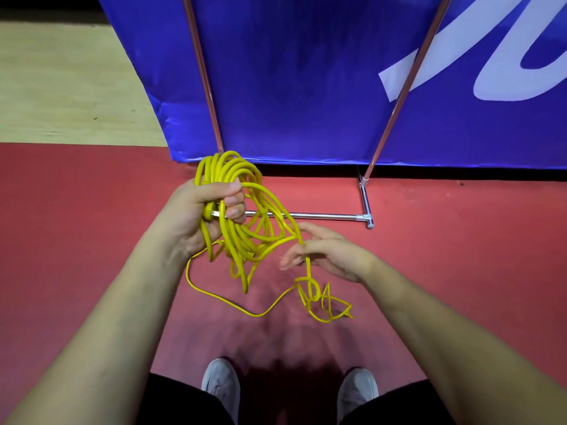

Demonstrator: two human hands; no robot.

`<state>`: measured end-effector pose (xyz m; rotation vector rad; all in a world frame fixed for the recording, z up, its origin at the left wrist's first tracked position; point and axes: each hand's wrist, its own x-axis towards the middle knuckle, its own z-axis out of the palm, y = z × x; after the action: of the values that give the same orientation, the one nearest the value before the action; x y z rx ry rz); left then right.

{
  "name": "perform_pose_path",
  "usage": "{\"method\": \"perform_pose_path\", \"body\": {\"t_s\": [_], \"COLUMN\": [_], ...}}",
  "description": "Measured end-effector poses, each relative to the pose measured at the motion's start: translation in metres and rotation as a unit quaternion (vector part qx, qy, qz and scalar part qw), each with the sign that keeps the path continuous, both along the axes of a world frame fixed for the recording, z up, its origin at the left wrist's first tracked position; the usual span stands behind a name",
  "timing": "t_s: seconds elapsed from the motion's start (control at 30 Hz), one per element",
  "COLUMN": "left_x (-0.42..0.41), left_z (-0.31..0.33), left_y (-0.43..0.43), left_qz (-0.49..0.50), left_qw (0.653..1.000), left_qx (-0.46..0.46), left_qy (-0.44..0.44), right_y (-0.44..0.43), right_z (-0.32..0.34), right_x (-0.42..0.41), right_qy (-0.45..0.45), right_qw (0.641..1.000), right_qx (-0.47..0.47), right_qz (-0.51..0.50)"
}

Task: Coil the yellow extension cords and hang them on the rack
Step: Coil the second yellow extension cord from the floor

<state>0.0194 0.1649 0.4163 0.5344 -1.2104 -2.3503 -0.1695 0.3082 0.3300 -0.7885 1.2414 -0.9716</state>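
Gripping bunched loops of yellow extension cord [233, 176] tight in left hand [205, 210], in front of rack [322, 215]. Loosely pinching one strand with right hand [331, 253], fingers nearly straight. Risks dragging kinked loose tail [322, 302] off red floor [460, 271] into a knot; could drop uneven loops from overfull fist.
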Motion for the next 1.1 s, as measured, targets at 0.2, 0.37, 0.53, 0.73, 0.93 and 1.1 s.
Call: {"method": "perform_pose_path", "body": {"t_s": [0.2, 0.37, 0.53, 0.73, 0.93, 1.1], "left_x": [0.003, 0.001, 0.000, 0.011, 0.013, 0.011], "left_z": [0.000, -0.004, -0.007, -0.020, -0.018, -0.010], "left_y": [-0.006, -0.007, -0.018, -0.039, -0.037, -0.031], "left_qz": [0.042, 0.055, 0.133, 0.229, 0.181, 0.094], "left_qw": [0.999, 0.998, 0.987, 0.970, 0.981, 0.994], "left_qx": [0.016, 0.009, 0.087, 0.041, 0.048, -0.013], "left_qy": [-0.008, -0.018, -0.017, -0.067, -0.046, -0.047], "right_y": [0.005, 0.012, 0.024, 0.030, 0.030, 0.014], "right_z": [0.005, 0.006, -0.024, -0.061, -0.054, -0.015], "right_x": [-0.007, -0.038, -0.055, -0.066, -0.060, -0.043], "right_qy": [0.046, 0.234, 0.261, 0.280, 0.216, 0.065], "right_qw": [0.999, 0.969, 0.955, 0.932, 0.957, 0.986], "right_qx": [-0.005, -0.026, -0.017, 0.075, 0.095, 0.013], "right_qz": [-0.020, -0.075, -0.138, -0.219, -0.170, -0.151]}}
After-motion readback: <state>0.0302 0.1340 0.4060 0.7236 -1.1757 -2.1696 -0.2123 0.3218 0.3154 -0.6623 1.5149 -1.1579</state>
